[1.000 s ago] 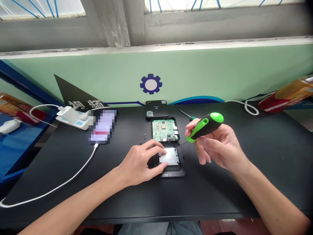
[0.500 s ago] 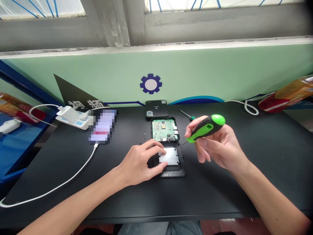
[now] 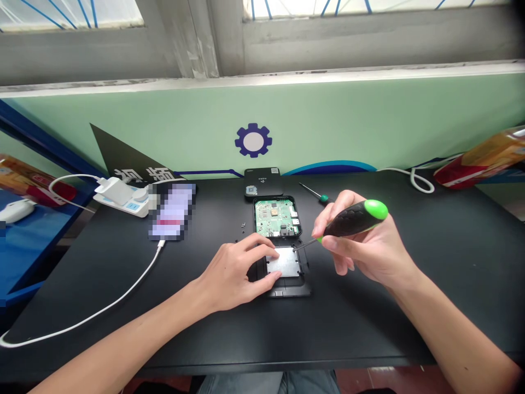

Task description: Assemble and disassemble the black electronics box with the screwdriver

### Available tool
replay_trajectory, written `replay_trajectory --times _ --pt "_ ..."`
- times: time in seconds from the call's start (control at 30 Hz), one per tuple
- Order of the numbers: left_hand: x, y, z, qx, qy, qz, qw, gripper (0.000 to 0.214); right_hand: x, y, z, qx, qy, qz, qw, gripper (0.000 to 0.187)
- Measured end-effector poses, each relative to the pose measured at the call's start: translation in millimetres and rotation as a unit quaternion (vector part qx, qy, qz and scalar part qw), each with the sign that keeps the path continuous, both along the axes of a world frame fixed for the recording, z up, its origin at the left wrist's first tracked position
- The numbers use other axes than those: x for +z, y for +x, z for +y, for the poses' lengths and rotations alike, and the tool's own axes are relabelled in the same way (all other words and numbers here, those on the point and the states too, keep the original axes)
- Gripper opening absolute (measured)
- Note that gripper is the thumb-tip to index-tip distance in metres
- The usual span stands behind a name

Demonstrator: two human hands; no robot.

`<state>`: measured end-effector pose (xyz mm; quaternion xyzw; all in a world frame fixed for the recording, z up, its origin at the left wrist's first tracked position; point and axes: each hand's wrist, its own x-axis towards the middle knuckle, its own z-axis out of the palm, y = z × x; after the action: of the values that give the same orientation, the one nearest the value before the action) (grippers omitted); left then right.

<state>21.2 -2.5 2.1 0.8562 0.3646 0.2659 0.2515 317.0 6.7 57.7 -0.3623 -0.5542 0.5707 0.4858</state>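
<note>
My right hand is closed around a green-and-black screwdriver, held at a slant. Its tip touches the upper right corner of a silver metal plate, where a small dark screw point sits. This plate lies in a black plastic cover flat on the table. My left hand rests with spread fingers on the plate's left side, thumb on its lower edge, covering part of it. Just behind the cover is an open black case with a green circuit board inside.
A closed black box stands behind the circuit board. Loose screws lie to its left, and a thin green-handled screwdriver to the right. Further left are a phone on a white cable and a power strip.
My right hand has turned the screwdriver: less green shows on its handle, and the handle end sits slightly further right and lower. My left hand stays in place.
</note>
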Motion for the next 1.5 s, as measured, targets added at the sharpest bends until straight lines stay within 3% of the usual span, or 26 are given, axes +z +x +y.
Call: replay_trajectory --times 0.37,0.8,1.0,1.1,1.5 --pt "-0.2 0.0 -0.4 0.001 0.004 0.005 1.0 0.023 -3.6 1.2 0.8 0.011 -0.003 -0.014 1.0 0.022" --pt "1.0 -0.4 -0.3 0.001 -0.001 0.0 1.0 0.021 -2.6 1.0 2.2 0.002 -0.019 0.013 1.0 0.039" --pt "-0.4 0.0 -1.4 0.003 0.002 0.004 1.0 0.021 -1.3 1.9 0.6 0.04 0.002 0.01 0.999 0.016" --pt "-0.7 0.5 -0.7 0.002 0.003 0.002 1.0 0.021 -2.3 1.8 1.3 0.052 -0.002 0.008 0.999 0.015" --pt "1.5 -0.2 -0.1 0.004 -0.006 0.004 1.0 0.02 -2.4 -0.4 3.1 -0.001 -0.006 -0.003 1.0 0.026"
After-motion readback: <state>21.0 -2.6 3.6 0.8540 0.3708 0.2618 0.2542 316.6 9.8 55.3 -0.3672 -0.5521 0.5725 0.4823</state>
